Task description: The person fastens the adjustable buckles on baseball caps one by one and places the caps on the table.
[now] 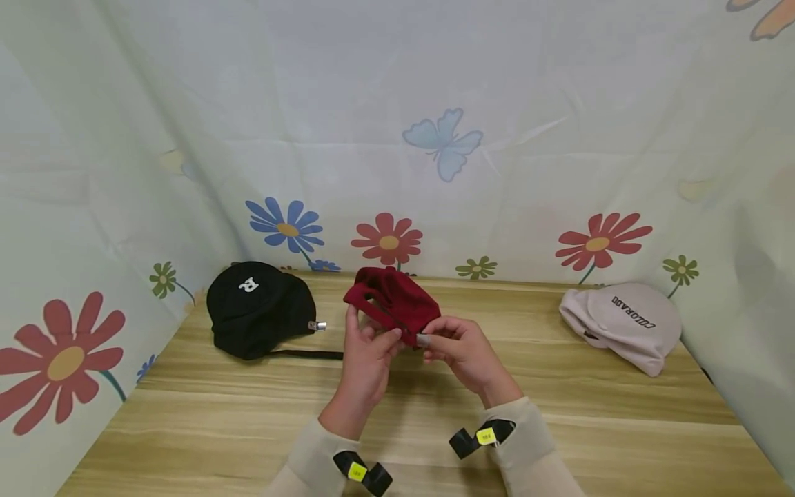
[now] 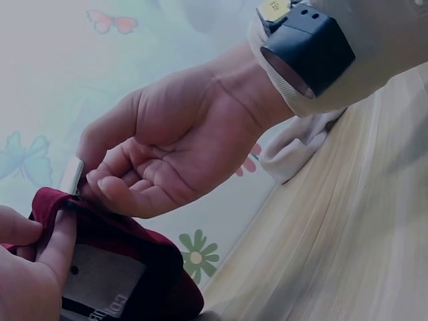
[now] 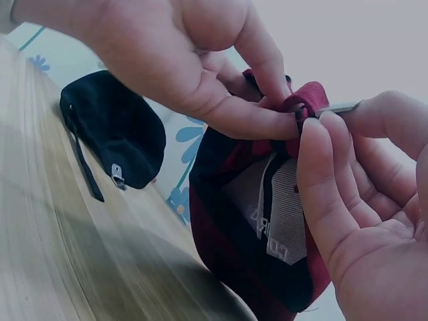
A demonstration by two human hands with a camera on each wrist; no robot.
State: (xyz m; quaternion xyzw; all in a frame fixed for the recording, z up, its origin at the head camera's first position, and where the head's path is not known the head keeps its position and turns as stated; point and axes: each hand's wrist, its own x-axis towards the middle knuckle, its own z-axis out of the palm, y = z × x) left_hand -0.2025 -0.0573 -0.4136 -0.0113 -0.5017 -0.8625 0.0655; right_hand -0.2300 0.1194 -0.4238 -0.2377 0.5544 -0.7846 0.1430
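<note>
Both hands hold a dark red cap (image 1: 397,297) above the table's middle, its inside turned toward me in the wrist views. My left hand (image 1: 366,359) grips the cap's back strap near its end, thumb in front. My right hand (image 1: 462,352) pinches a small silver metal buckle (image 3: 340,108) at the strap, thumb against fingers. The two hands' fingertips nearly meet there in the right wrist view. Inside the cap shows a pale lettered panel (image 3: 286,214). Fingers cover part of where strap and buckle join.
A black cap (image 1: 267,310) with a white letter lies at the left, its strap (image 1: 307,355) loose and its metal buckle (image 1: 318,326) showing. At the right lies a pale pinkish cap (image 1: 627,324) lettered COLORADO. A flowered curtain (image 1: 522,172) stands behind the wooden table (image 1: 621,442).
</note>
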